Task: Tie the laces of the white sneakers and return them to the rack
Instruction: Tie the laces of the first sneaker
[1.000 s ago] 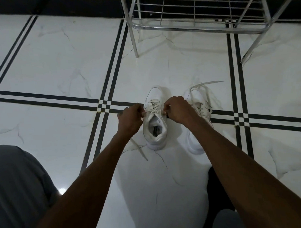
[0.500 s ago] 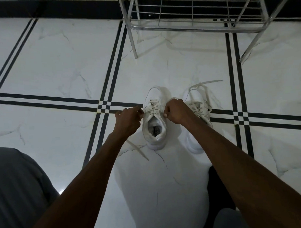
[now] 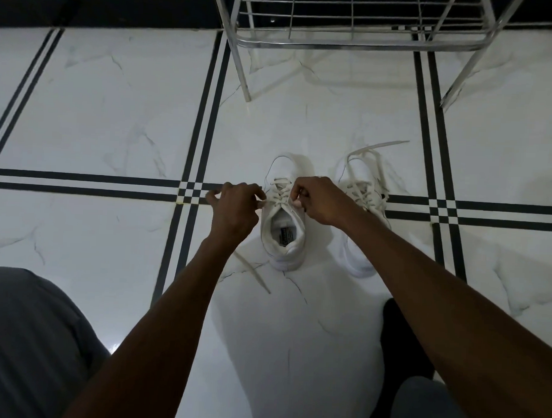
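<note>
Since a second ago both hands have shifted slightly toward the toe end of the near sneaker, lace ends drawn tighter; camera has tipped a bit, shoes unmoved.

Left to right: loose lace end (image 3: pixel 252 275) trails on the marble floor (image 3: pixel 100 109) beside the left forearm. Risk: it lies slack, so one side may be longer and the bow comes out uneven, or a knee pins it. Left hand (image 3: pixel 237 207), fingers (image 3: pixel 262 204) pinched together on a lace strand at the shoe's left edge. Left sneaker (image 3: pixel 284 228) stands upright on the floor, toe toward the rack, laces (image 3: pixel 280 193) crossed but no bow visible. Risk: the shoe is light and unheld, so a sideways pull could twist or tip it. Right hand (image 3: pixel 319 199), fingers closed on the other strand at the right edge; exact grip is partly hidden. Risk: a slip here loosens the first crossing.

Right sneaker (image 3: pixel 360 211) sits just beside, partly behind the right forearm, its laces (image 3: pixel 373 149) sprawled loose toward the rack. Risk: the forearm may drag or snag them. Metal shoe rack (image 3: pixel 352 44) stands beyond, bottom shelf looks free.
</note>
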Available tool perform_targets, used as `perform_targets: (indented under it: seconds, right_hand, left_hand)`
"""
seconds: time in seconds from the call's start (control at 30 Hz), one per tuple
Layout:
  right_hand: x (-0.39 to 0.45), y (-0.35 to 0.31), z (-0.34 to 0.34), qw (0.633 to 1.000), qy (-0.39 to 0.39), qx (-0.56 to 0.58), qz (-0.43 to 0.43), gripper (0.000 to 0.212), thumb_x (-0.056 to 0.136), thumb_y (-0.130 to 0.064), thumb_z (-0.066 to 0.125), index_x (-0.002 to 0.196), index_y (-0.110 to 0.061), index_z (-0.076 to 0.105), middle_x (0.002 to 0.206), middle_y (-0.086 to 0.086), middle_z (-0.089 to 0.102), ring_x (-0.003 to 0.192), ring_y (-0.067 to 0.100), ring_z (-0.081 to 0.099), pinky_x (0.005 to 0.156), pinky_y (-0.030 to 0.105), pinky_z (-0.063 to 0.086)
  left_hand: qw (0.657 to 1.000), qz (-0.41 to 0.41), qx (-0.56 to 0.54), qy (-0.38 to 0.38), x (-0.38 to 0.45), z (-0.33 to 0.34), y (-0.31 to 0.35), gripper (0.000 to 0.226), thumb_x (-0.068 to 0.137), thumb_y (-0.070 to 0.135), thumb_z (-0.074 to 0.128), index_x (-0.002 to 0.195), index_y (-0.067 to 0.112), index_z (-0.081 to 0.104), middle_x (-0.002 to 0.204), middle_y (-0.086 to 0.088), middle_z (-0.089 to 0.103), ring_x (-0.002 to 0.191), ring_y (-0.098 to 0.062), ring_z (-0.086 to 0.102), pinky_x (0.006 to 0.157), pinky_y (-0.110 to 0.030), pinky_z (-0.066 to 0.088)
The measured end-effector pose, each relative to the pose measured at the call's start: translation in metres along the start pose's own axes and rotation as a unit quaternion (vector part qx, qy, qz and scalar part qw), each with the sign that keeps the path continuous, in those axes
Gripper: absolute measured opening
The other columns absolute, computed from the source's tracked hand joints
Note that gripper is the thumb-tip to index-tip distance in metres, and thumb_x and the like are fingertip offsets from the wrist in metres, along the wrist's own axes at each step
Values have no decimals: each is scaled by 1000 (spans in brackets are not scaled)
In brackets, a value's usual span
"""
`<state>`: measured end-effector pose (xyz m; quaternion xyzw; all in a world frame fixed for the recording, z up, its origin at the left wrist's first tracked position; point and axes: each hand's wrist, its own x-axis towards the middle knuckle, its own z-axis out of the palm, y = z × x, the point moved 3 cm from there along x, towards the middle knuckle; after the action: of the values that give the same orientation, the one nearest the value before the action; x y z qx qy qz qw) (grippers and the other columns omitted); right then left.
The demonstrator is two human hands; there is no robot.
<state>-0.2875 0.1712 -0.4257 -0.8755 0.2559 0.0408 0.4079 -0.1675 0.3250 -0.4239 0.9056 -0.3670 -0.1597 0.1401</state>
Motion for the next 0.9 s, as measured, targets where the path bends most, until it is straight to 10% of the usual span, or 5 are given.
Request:
perform_targets:
  seconds: [0.37, 0.6, 0.9]
  right_hand:
    - [-25, -1, 12, 972, 82, -191, -109, 39, 81, -24, 26, 96, -4, 56, 95, 15, 64, 96, 33, 55, 69, 48, 50]
    - [-21, 5, 19, 968, 100, -216, -82, 19, 96, -16, 44, 100, -4, 57, 95, 17, 66, 97, 36, 56, 67, 42, 42]
    - [-13, -2, 8, 975, -9, -218, 40, 23, 98, -20, 52, 113, -5, 59, 117, 17, 68, 115, 39, 55, 87, 45, 48]
  left_hand:
    - [992, 21, 119, 36, -8, -2, -10, 25, 88, 7, 66, 99, 26, 77, 91, 2, 53, 107, -30, 56, 96, -51, 30]
    - [996, -7, 80, 46, -12, 5, -22, 29, 82, 3, 67, 91, 29, 77, 93, 1, 59, 101, -27, 60, 98, -52, 30]
    - [976, -66, -197, -71, -5, 11, -33, 19, 98, 15, 63, 93, 20, 81, 97, -1, 79, 95, -21, 69, 89, -37, 53]
